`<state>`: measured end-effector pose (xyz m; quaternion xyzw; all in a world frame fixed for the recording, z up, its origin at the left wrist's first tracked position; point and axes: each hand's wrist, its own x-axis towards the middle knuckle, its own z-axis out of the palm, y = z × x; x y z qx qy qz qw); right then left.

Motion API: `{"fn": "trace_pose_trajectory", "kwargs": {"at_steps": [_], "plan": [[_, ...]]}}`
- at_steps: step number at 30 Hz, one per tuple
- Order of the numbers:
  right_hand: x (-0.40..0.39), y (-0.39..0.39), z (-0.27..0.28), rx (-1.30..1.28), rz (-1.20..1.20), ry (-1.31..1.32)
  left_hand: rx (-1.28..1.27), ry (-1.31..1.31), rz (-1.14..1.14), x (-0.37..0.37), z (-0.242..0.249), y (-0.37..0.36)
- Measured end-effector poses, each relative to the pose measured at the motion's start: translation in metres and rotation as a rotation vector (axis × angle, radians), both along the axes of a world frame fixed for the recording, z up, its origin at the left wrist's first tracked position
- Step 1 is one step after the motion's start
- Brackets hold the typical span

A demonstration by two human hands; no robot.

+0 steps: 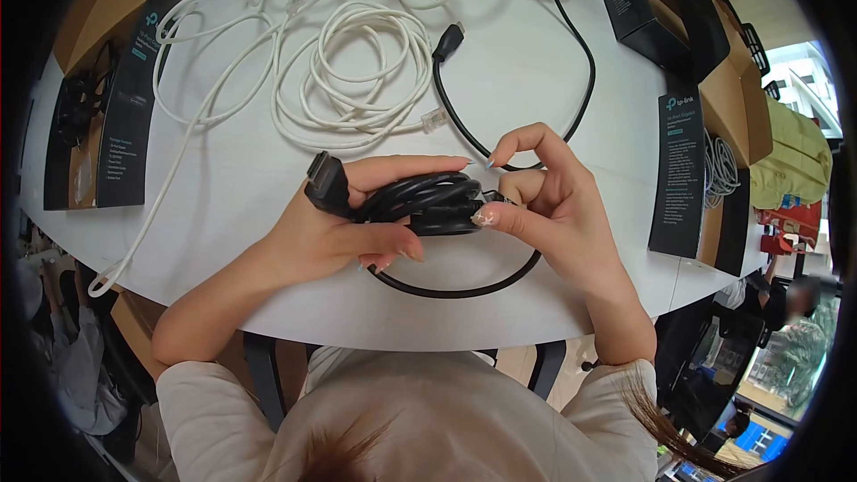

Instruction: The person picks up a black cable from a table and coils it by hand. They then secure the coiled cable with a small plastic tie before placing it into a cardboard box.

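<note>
Coiled black cable [427, 203] clasped between both hands' fingers [406, 165].

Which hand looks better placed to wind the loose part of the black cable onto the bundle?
Probably the right hand: its fingertips pinch the black cable where it leaves the bundle. The left hand is wrapped around the bundle, holding it together.

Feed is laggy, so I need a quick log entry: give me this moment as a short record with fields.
left hand: left hand grips the coiled black cable, plug sticking out past the thumb
right hand: right hand fingers pinch the bundle's right end
loose end: black, trailing across the white table
behind: white cable coil
sides: black boxes
</note>
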<state>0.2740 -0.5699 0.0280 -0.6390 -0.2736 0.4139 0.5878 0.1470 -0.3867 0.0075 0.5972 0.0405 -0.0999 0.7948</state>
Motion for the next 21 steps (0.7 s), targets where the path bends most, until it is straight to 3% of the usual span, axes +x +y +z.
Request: {"fn": "trace_pose_trajectory", "kwargs": {"at_steps": [5, 14, 18, 21], "plan": [[0.000, -0.002, -0.004, 0.069, 0.088, -0.047, 0.084, -0.059, 0.032, 0.002, 0.001, -0.009], [-0.025, 0.003, -0.005, 0.122, -0.111, -0.354, 0.214, -0.153, 0.034, 0.002, -0.002, -0.011], [-0.017, 0.003, -0.001, 0.176, -0.102, -0.154, 0.060, -0.061, 0.115, 0.002, 0.000, -0.009], [-0.013, 0.005, -0.003, 0.232, -0.164, -0.126, 0.017, -0.176, 0.223, 0.003, -0.013, -0.007]]}}
